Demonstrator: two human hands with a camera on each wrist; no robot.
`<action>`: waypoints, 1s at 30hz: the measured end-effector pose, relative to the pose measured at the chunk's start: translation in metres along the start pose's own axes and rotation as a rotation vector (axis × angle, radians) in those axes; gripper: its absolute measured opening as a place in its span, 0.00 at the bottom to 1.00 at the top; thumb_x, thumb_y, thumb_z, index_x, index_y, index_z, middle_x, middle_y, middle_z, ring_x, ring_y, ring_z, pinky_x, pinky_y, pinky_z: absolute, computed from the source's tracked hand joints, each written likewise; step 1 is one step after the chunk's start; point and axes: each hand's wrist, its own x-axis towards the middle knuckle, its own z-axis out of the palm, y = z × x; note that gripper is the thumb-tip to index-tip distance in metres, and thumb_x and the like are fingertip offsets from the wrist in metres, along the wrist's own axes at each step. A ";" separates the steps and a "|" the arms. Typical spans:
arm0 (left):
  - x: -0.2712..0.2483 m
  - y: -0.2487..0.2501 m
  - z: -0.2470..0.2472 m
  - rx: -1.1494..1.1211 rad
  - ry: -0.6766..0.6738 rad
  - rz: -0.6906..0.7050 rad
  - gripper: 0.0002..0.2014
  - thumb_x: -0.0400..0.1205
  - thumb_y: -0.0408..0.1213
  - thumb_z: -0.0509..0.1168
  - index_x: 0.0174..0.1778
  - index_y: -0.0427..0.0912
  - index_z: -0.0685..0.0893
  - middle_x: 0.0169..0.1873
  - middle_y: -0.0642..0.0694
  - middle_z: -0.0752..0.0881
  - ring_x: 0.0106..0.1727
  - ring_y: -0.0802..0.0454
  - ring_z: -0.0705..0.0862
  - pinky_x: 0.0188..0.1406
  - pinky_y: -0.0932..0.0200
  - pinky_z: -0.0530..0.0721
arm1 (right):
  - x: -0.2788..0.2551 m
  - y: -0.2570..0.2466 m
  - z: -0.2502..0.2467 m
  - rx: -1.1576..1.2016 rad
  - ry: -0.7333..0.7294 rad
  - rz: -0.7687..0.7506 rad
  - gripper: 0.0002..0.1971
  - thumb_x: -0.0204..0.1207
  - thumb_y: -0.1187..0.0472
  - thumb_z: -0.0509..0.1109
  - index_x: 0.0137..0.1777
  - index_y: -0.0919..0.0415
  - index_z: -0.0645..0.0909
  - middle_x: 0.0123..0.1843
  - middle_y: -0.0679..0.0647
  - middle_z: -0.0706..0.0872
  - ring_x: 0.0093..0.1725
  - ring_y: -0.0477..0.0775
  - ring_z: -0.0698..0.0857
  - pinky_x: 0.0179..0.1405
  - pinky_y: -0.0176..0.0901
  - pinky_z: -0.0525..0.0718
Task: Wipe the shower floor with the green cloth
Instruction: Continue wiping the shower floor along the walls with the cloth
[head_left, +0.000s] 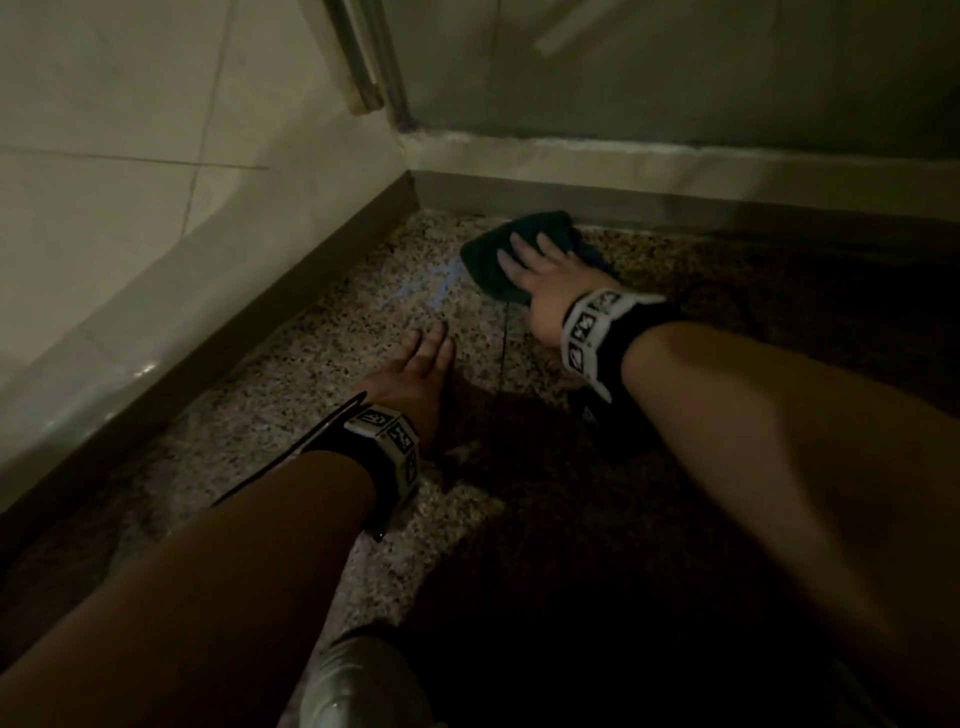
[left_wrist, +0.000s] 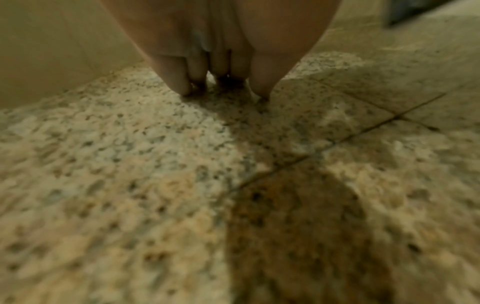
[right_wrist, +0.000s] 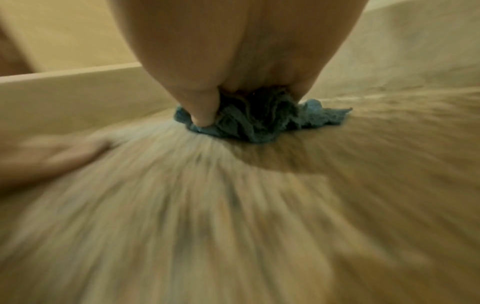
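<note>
Nearest the head camera, a pale rounded object (head_left: 363, 680) at the bottom edge, too dim to identify. Just above, 2 bare forearms reaching out over the shower floor (head_left: 291, 384), each wrist wrapped in a black band carrying white printed markers.

Left hand (head_left: 415, 364) flat on the speckled stone, fingers straight and close together, holding nothing; in the left wrist view, fingertips (left_wrist: 182, 86) touching the floor beside a thin dark grout line (left_wrist: 337, 142).

Right hand (head_left: 540, 280) farther out, pressed down on the green cloth (head_left: 519, 244), fingers spread over its top. In the right wrist view, thumb and fingers (right_wrist: 202, 111) dug into the bunched folds, so gripping it while pressing; cloth (right_wrist: 259, 121) crumpled there, teal in colour, 1 corner trailing to the right on the floor. Floor in that view streaked with motion blur.

Cloth near the far corner of the floor, close to the dark metal curb (head_left: 571, 195) running along the back and left edges; touching the curb or not, cannot tell. Pale tiled wall (head_left: 104, 156) on the left, a vertical frame post (head_left: 363, 62) rising at the corner. Right part of the floor in deep shadow.
</note>
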 end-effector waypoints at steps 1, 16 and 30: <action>0.001 -0.001 0.000 0.007 0.003 0.006 0.39 0.85 0.34 0.53 0.81 0.49 0.31 0.79 0.51 0.25 0.82 0.49 0.33 0.77 0.50 0.61 | 0.005 -0.001 -0.006 0.016 -0.004 0.010 0.37 0.84 0.67 0.54 0.83 0.47 0.35 0.83 0.46 0.29 0.83 0.54 0.34 0.82 0.52 0.42; -0.005 -0.020 0.002 -0.112 -0.004 0.031 0.35 0.86 0.35 0.53 0.83 0.51 0.37 0.81 0.54 0.32 0.83 0.54 0.38 0.80 0.55 0.52 | -0.030 -0.031 0.049 -0.097 -0.098 -0.037 0.41 0.81 0.67 0.58 0.83 0.47 0.35 0.83 0.45 0.28 0.82 0.55 0.31 0.82 0.50 0.40; 0.013 -0.062 0.027 -0.186 0.008 0.066 0.35 0.86 0.44 0.56 0.80 0.68 0.39 0.80 0.60 0.31 0.83 0.50 0.41 0.79 0.42 0.59 | 0.029 -0.057 -0.021 -0.002 -0.036 0.044 0.37 0.85 0.60 0.57 0.84 0.53 0.35 0.84 0.52 0.30 0.83 0.62 0.36 0.79 0.68 0.50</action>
